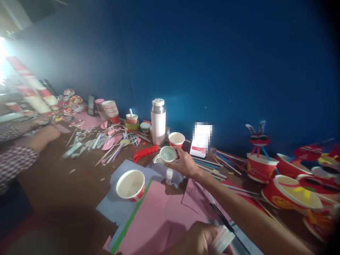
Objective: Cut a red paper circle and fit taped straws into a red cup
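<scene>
My right hand (186, 163) reaches out over the table with its fingers closed on the rim of a small white cup with a handle (166, 154). That cup hovers just in front of a white thermos flask (158, 122) and a red-and-white paper cup (176, 139). A tiny white bottle (169, 175) stands under the hand. My left hand (198, 241) is at the bottom edge, curled round a white ribbed object (222, 240) that I cannot name. Pink paper sheets (156, 219) lie between the two hands.
A red-and-white paper bowl (130, 185) sits on grey-blue paper, with a red utility knife (145, 153) behind it. Paper scraps and sticks (106, 143) litter the left. Another person's checked sleeve (16, 159) is at far left. Decorated red cups (289, 193) crowd the right, before a blue wall.
</scene>
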The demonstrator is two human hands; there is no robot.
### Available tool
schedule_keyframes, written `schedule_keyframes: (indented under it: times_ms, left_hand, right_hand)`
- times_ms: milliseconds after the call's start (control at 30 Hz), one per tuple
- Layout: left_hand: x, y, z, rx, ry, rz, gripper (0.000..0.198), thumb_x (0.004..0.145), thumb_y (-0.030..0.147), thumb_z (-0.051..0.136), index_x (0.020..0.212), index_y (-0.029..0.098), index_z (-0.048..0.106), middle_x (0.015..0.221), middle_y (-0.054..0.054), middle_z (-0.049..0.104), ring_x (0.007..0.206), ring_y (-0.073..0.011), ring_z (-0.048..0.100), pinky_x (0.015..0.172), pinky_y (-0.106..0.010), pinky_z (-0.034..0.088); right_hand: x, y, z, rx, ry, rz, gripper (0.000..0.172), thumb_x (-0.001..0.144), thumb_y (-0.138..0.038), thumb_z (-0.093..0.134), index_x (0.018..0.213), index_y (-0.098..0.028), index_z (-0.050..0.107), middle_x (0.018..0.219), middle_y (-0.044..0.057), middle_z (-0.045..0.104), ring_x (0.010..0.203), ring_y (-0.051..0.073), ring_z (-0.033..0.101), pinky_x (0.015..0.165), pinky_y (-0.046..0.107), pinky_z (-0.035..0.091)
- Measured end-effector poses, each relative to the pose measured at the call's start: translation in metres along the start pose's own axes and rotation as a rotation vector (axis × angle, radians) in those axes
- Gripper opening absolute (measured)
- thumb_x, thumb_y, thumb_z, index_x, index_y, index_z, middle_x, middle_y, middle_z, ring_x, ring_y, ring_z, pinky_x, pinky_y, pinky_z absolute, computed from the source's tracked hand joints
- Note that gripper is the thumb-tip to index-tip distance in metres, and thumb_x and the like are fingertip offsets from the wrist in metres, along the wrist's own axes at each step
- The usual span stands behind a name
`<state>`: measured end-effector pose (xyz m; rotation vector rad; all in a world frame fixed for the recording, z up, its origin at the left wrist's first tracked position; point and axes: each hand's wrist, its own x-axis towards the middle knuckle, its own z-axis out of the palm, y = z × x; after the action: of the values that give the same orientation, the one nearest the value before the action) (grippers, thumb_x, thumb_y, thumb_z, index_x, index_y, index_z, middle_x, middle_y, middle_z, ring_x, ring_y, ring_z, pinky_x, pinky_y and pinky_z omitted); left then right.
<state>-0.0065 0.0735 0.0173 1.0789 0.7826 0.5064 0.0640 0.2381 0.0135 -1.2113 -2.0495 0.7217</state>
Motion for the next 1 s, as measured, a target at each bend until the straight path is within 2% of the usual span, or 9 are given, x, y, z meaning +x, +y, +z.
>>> schedule_keyframes:
  times_ms: [133, 233, 467, 567, 633, 800, 900, 967, 1000]
  left_hand:
    - [-0.006, 0.01, 0.0, -0.012, -0.004, -0.009, 0.022, 0.065, 0.033, 0.069, 0.075, 0.014, 0.066, 0.061, 0.002, 0.053, 0.056, -0.0091, 0.046, 0.051, -0.018, 0.034]
    - [-0.002, 0.009, 0.001, -0.004, 0.01, -0.026, 0.021, 0.064, 0.032, 0.069, 0.075, 0.014, 0.066, 0.06, 0.002, 0.053, 0.055, -0.0091, 0.046, 0.05, -0.018, 0.033]
    - [0.01, -0.002, 0.001, 0.093, -0.011, -0.008, 0.01, 0.064, 0.024, 0.065, 0.066, 0.014, 0.063, 0.054, 0.002, 0.059, 0.046, -0.0083, 0.047, 0.043, -0.018, 0.028]
    - [0.003, 0.008, 0.003, 0.061, 0.014, 0.019, 0.008, 0.067, 0.022, 0.06, 0.065, 0.014, 0.059, 0.051, 0.003, 0.056, 0.042, -0.006, 0.041, 0.04, -0.017, 0.025]
    - [-0.002, 0.017, 0.004, 0.046, 0.035, 0.058, 0.011, 0.07, 0.024, 0.059, 0.065, 0.015, 0.056, 0.049, 0.003, 0.053, 0.04, -0.005, 0.036, 0.039, -0.017, 0.024]
    - [-0.006, 0.03, 0.002, 0.121, 0.126, 0.222, 0.016, 0.077, 0.029, 0.053, 0.068, 0.015, 0.052, 0.054, 0.0, 0.058, 0.038, -0.0048, 0.03, 0.039, -0.019, 0.022]
    - [-0.004, 0.031, -0.003, 0.229, 0.32, 0.248, 0.018, 0.08, 0.032, 0.054, 0.072, 0.015, 0.053, 0.057, 0.002, 0.057, 0.043, -0.0057, 0.036, 0.043, -0.019, 0.027]
    - [-0.003, 0.031, -0.004, 0.305, 0.465, 0.267, 0.02, 0.079, 0.036, 0.057, 0.075, 0.015, 0.055, 0.058, 0.003, 0.054, 0.048, -0.0071, 0.042, 0.047, -0.019, 0.032]
    - [-0.002, 0.03, -0.004, 0.325, 0.49, 0.267, 0.022, 0.079, 0.038, 0.057, 0.078, 0.016, 0.056, 0.058, 0.003, 0.054, 0.05, -0.0078, 0.045, 0.047, -0.019, 0.034]
  right_hand:
    - [0.002, 0.008, 0.018, -0.037, -0.016, -0.024, 0.054, 0.065, -0.033, 0.073, 0.112, -0.018, 0.051, 0.098, 0.009, 0.066, 0.089, 0.024, 0.062, 0.077, 0.034, 0.047]
    - [0.001, 0.012, 0.026, -0.062, -0.021, -0.038, 0.053, 0.066, -0.03, 0.071, 0.113, -0.017, 0.05, 0.103, 0.011, 0.065, 0.093, 0.026, 0.061, 0.079, 0.036, 0.046]
    - [0.001, 0.01, 0.023, -0.104, -0.044, -0.098, 0.062, 0.067, -0.025, 0.07, 0.123, -0.016, 0.046, 0.115, 0.014, 0.061, 0.104, 0.029, 0.057, 0.087, 0.038, 0.043]
    - [-0.005, 0.004, 0.011, -0.111, -0.039, -0.126, 0.059, 0.069, -0.022, 0.067, 0.124, -0.015, 0.047, 0.117, 0.014, 0.06, 0.106, 0.028, 0.056, 0.088, 0.037, 0.044]
    - [-0.016, -0.001, -0.004, -0.111, -0.012, -0.135, 0.051, 0.074, -0.02, 0.062, 0.123, -0.017, 0.048, 0.117, 0.012, 0.06, 0.106, 0.025, 0.056, 0.089, 0.035, 0.043]
    - [-0.07, -0.016, -0.058, -0.075, 0.141, -0.054, 0.025, 0.087, -0.027, 0.048, 0.109, -0.02, 0.058, 0.103, 0.006, 0.066, 0.093, 0.02, 0.061, 0.082, 0.032, 0.046]
    - [-0.11, -0.023, -0.08, 0.139, 0.187, 0.086, 0.025, 0.09, -0.033, 0.043, 0.094, -0.019, 0.064, 0.086, 0.004, 0.068, 0.079, 0.018, 0.062, 0.073, 0.029, 0.048]
    - [-0.134, -0.028, -0.085, 0.303, 0.181, 0.153, 0.031, 0.09, -0.038, 0.043, 0.086, -0.018, 0.067, 0.08, 0.004, 0.068, 0.075, 0.017, 0.062, 0.071, 0.028, 0.048]
    - [-0.145, -0.03, -0.085, 0.364, 0.172, 0.173, 0.034, 0.089, -0.04, 0.044, 0.084, -0.017, 0.067, 0.08, 0.005, 0.068, 0.075, 0.018, 0.062, 0.071, 0.029, 0.048]
